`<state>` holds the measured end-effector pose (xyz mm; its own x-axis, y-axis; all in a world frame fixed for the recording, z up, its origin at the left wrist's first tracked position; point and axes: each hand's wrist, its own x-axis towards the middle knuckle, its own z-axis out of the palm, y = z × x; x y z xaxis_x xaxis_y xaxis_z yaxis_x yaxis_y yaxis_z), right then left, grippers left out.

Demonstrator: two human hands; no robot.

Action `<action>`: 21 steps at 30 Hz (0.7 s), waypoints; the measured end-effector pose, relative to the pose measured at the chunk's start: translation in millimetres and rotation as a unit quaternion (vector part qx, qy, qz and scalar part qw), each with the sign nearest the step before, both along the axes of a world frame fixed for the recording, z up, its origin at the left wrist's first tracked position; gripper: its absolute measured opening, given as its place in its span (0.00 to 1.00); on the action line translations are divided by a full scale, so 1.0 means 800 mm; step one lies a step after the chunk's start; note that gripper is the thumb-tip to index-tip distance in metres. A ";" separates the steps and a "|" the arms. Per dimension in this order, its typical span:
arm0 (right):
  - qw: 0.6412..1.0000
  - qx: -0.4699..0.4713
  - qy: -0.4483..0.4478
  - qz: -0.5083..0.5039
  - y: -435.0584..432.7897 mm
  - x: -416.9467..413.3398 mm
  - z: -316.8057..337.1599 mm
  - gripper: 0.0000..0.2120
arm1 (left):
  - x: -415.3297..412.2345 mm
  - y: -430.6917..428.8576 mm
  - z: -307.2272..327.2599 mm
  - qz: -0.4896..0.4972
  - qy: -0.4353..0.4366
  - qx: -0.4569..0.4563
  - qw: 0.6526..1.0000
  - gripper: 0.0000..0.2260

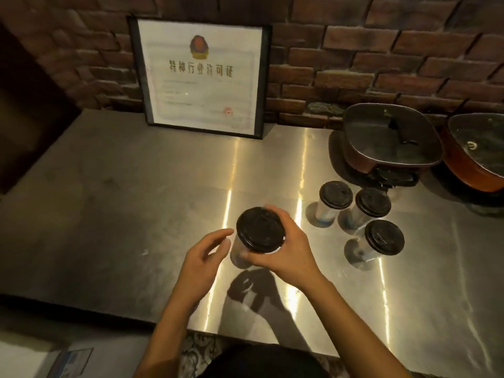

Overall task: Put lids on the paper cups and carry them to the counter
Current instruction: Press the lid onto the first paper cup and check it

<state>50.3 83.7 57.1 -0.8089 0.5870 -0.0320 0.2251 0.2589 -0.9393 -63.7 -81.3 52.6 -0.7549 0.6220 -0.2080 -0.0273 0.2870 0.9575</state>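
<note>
At the near left edge lies a sheet of paper (pixel 71 358) with some blue print on it; it is too blurry to read. Two bare arms reach out over a shiny metal table (pixel 136 214).

The right hand (pixel 286 253) holds a paper cup (pixel 236 256). Its fingers and thumb curl round the top of the cup, just under the rim. A black lid (pixel 259 229) sits on this cup. The cup leans a bit to the left. It may be lifted a little off the table, but that is hard to tell. Its dark shadow (pixel 253 293) falls on the metal, nearer than the hands.

The left hand (pixel 203 259) is just beside the cup on the left. Its fingers are loose and spread, and it holds nothing. Its fingertips are close to the cup's side.

To the right stand three more cups, close together, each with a black lid on. The near cup (pixel 384 237) is in front. The middle cup (pixel 373 202) and the left cup (pixel 336 195) stand behind it.

Farther back on the right sits a square pot (pixel 390 137) with a glass lid. A second pot (pixel 480 154) is beside it at the right edge.

At the far left of the table, a framed certificate (pixel 201 77) leans on the brick wall (pixel 381 50).
</note>
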 end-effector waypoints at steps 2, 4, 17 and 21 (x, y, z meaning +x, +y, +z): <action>0.997 0.050 -0.038 0.040 -0.009 -0.029 -0.014 0.45 | -0.022 -0.003 -0.004 0.047 -0.032 0.012 0.998 0.11; 0.992 0.074 -0.072 0.074 -0.018 -0.058 -0.032 0.46 | -0.042 -0.004 -0.010 0.077 -0.075 0.022 0.994 0.09; 0.960 0.099 -0.217 0.147 -0.064 -0.130 -0.110 0.48 | -0.097 -0.038 -0.078 0.064 -0.116 -0.051 0.990 0.11; 0.961 0.091 -0.238 0.107 -0.081 -0.129 -0.115 0.49 | -0.102 -0.041 -0.077 0.045 -0.107 -0.065 0.991 0.11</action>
